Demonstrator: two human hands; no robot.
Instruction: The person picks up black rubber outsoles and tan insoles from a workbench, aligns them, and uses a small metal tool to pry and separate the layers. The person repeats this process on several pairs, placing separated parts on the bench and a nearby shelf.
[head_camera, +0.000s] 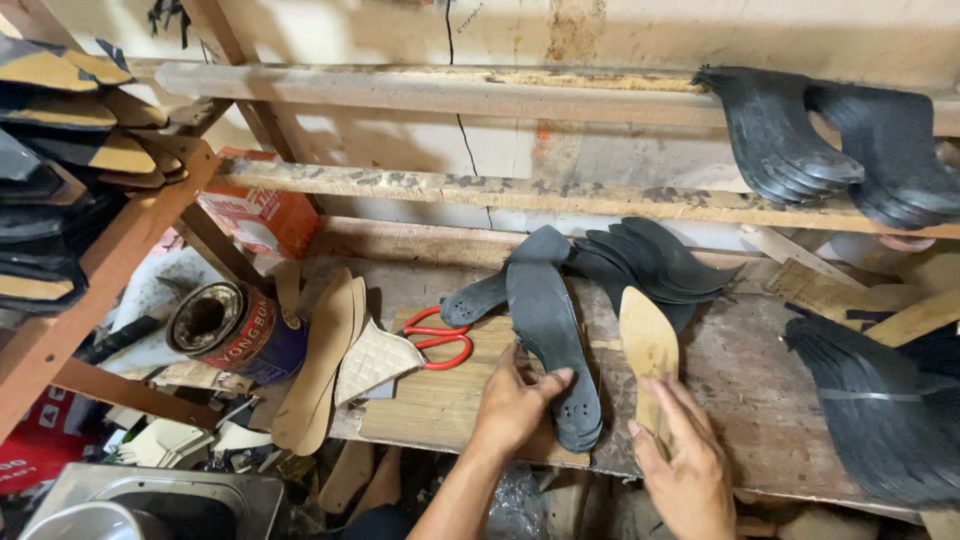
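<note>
Workbench (760, 400) of worn wood, seen from above, with both of your hands at its near edge. Your left hand (512, 405) grips a dark grey insole (552, 345) that lies lengthwise on the bench: the thumb crosses its upper face near the heel end, the remaining fingers curl against its left edge, so the fingers are clamped on it. Your right hand (688, 470) holds a tan pointed insole (648, 350) by its lower end; the fingers lie close together along its right side and under it, and the pointed tip faces away from you, just beside the grey insole and not touching it. Red-handled scissors (440, 338) rest left of the grey insole, on a pale board (430, 405). A fan of dark insoles (650, 262) lies behind both. At left, a round tin (232, 332) lies on its side, its open mouth towards you, with a red and dark label carrying pale lettering. Behind it, an orange-red carton (262, 215) with white print sits under the shelf. A red package (40, 440) shows at the lower left corner.
</note>
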